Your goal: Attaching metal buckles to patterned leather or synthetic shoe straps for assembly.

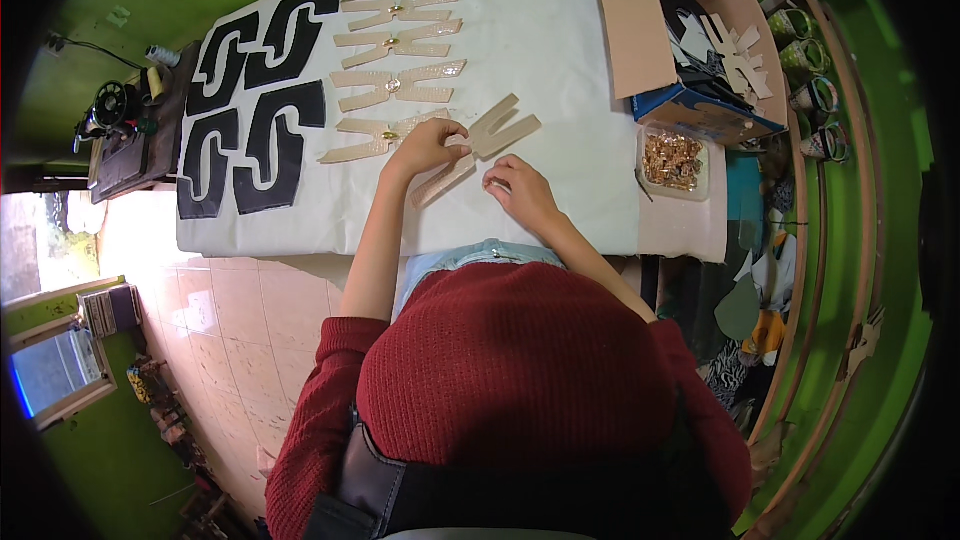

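My left hand (430, 148) pinches the middle of a beige X-shaped shoe strap (488, 140) between thumb and fingers. Two arms of the strap point away from me, and a textured arm slants back toward me below the hand. Just right of it, my right hand (522, 196) is held with curled fingers drawn together; whatever they may hold is too small to see. Beyond my left hand lies a column of similar beige straps (425, 93), each with a shiny ornament at its crossing. The closest of them (352, 152) lies partly behind that hand.
Black cut-out pieces (276, 152) lie on the left of the white-covered table (560, 40). At right, a clear tub (672, 162) holds gold-coloured ornaments, beside a cardboard box (640, 25) of scraps. A sewing machine (112, 105) stands far left; a wooden rack (825, 120) lines the right wall.
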Available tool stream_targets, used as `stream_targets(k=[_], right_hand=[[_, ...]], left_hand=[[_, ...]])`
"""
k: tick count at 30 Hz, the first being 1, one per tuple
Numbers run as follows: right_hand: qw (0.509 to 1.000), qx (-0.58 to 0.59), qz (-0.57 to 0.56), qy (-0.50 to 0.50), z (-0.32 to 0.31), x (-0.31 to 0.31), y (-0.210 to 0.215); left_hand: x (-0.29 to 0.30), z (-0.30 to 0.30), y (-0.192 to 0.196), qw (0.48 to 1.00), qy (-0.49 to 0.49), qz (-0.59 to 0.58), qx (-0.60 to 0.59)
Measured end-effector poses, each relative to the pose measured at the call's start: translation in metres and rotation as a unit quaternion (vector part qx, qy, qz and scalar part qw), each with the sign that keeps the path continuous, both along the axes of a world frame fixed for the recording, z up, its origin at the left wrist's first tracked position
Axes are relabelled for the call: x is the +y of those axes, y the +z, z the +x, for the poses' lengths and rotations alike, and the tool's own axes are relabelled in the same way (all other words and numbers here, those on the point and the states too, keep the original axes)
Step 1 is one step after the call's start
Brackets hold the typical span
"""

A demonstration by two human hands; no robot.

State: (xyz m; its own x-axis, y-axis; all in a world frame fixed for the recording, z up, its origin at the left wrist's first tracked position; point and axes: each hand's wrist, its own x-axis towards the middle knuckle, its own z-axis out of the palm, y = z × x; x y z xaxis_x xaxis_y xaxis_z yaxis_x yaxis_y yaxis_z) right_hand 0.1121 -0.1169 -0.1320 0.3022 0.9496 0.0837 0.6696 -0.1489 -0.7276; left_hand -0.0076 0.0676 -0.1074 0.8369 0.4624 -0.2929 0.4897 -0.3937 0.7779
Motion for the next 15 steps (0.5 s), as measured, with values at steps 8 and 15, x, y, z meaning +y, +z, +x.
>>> stream_targets(k=[8, 15], right_hand=[[0.866, 0.496, 0.036, -0.041, 0.014, -0.006, 0.048], [0.885, 0.426, 0.171, -0.079, 0.022, 0.003, 0.092]], left_hand=[[-0.007, -0.009, 0.041, 0.977, 0.048, -0.137, -0.158], [-0.010, -0.001, 0.108, 0.962, 0.076, -0.220, -0.141]])
